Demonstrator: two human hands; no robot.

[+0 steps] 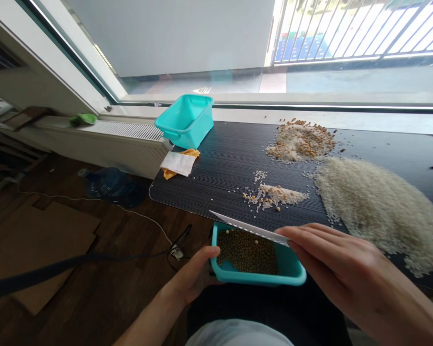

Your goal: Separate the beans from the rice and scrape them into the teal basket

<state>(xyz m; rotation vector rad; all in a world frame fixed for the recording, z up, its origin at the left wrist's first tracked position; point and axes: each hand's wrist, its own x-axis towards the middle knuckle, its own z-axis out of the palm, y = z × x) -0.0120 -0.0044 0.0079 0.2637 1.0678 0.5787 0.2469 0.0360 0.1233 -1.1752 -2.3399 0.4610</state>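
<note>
My left hand point(198, 271) grips the left end of a teal plastic bin point(260, 278), thumb over the rim. Small greenish-brown round seeds point(248, 252), like dried peas, lie inside the bin. In my right hand point(341, 264) is a thin white flat card point(243, 228), pinched at its right end. Its long edge looks notched, and it slants over the bin's far rim by the table edge. Just beyond lies a small heap of white grains and yellowish seeds point(279, 195). My right fingertips' far side is hidden.
A large pile of white rice point(375, 206) covers the dark table's right side. Behind it sits a mixed heap of grains and orange-brown seeds point(303, 139). Another teal bin point(185, 139) and a folded white-and-orange cloth point(178, 163) occupy the left end. A water bottle point(113, 185) lies on the floor.
</note>
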